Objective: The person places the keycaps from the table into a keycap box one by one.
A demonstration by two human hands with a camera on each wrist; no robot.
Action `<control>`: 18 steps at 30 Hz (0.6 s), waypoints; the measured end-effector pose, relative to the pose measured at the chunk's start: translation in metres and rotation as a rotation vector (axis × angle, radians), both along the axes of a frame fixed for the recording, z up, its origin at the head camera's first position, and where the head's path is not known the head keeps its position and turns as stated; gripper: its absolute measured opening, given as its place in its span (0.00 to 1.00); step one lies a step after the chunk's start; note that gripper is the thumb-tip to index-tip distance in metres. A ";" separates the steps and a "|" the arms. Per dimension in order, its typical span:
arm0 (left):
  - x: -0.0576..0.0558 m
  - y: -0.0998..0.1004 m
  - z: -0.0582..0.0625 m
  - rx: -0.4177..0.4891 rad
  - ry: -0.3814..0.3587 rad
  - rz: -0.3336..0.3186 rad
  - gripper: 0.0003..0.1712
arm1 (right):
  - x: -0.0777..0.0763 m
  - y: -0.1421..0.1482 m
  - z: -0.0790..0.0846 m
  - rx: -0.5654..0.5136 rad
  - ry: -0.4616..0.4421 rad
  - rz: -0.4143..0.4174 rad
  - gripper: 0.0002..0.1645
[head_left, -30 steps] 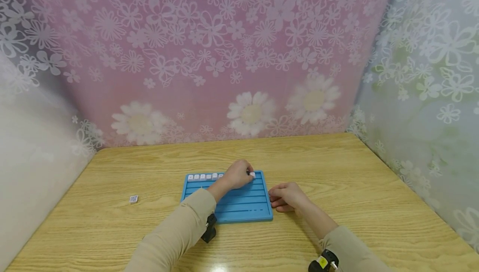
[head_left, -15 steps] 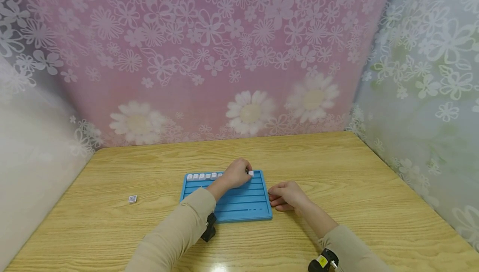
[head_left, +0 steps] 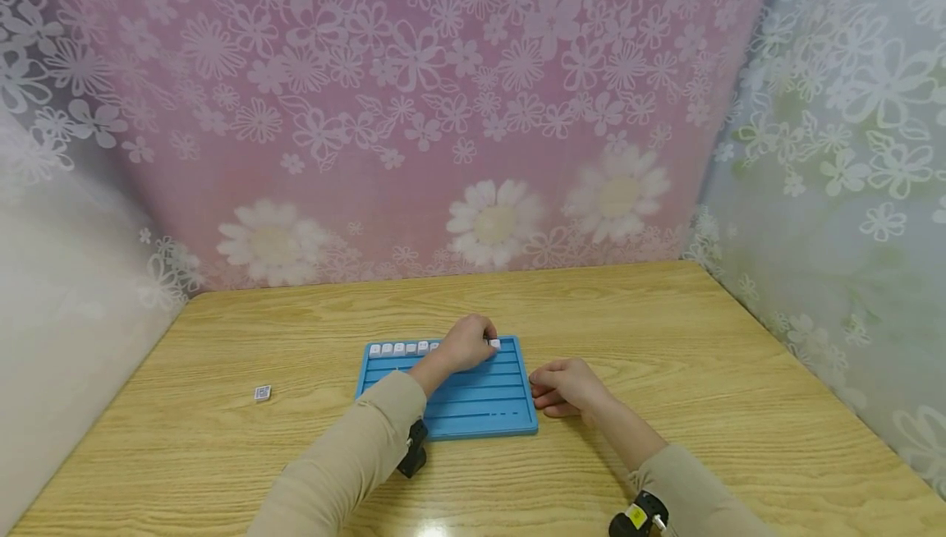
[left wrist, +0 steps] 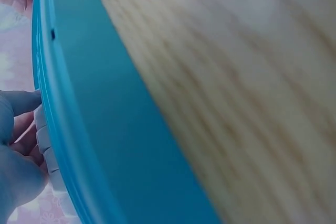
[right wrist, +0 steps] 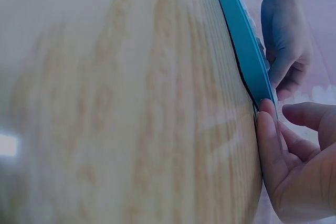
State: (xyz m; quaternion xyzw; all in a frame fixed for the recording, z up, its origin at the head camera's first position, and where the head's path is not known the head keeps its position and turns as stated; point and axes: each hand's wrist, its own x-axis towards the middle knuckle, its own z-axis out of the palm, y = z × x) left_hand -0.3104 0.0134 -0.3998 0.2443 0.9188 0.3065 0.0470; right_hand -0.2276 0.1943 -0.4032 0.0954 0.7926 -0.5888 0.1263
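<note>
A blue ridged tray (head_left: 473, 406) lies on the table, with white keycaps (head_left: 399, 349) lined up in its far row. My left hand (head_left: 467, 344) reaches over the tray to the right part of that row. Its thumb and fingers are bent down around a white keycap (head_left: 495, 344), and the hand covers the middle of the row. In the left wrist view the thumb tip is right at the tray's edge by several keycaps (left wrist: 50, 156). My right hand (head_left: 569, 389) rests on the table, fingers loosely bent, fingertips right at the tray's right side (right wrist: 254, 72).
A single loose keycap (head_left: 262, 393) with dark markings lies on the wooden table (head_left: 185, 438), left of the tray. Behind the table hangs a pink flowered curtain (head_left: 369, 151), with pale flowered curtains on both sides.
The white keycap at the left fingertips sits slightly further left, against the fingers; a dark spot seen beside it earlier is gone. The right hand stays in place.
</note>
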 end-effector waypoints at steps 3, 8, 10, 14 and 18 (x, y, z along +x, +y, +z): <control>0.001 -0.004 0.001 0.036 -0.011 -0.002 0.14 | 0.000 0.000 0.000 -0.004 -0.005 -0.001 0.15; 0.000 -0.018 0.003 0.166 -0.035 0.015 0.17 | 0.000 -0.001 0.000 -0.013 -0.009 -0.002 0.14; 0.001 -0.025 0.006 0.212 -0.041 0.024 0.17 | 0.000 -0.001 0.000 -0.014 -0.008 0.000 0.14; 0.004 -0.040 0.012 0.264 -0.051 0.047 0.16 | 0.001 -0.001 0.000 -0.012 0.000 0.008 0.15; 0.009 -0.058 0.019 0.286 -0.038 0.068 0.15 | 0.002 0.000 0.001 -0.007 0.004 0.012 0.15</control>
